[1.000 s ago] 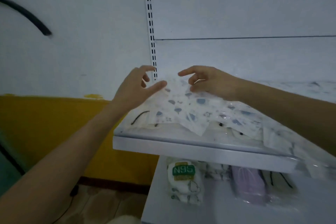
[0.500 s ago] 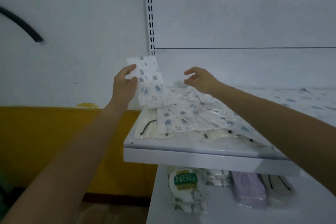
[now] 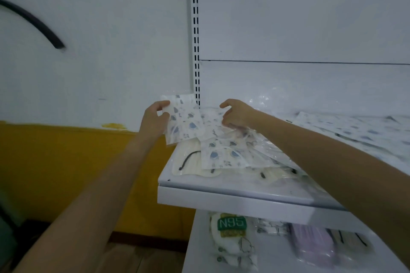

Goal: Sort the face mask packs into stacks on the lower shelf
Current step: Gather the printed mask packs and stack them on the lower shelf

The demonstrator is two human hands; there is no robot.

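One patterned pack (image 3: 182,121) is pinched in the left hand (image 3: 154,122) at the upper shelf's (image 3: 221,201) far left; the right hand (image 3: 237,115) grips the patterned pile (image 3: 224,153) beside it. Four kinds of pack lie on the lower shelf (image 3: 199,250), nearer.

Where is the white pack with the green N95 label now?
Head view: the white N95-labelled mask pack lies at the left end of the white lower shelf, below the upper shelf, left of a clear pack and a purple mask pack.
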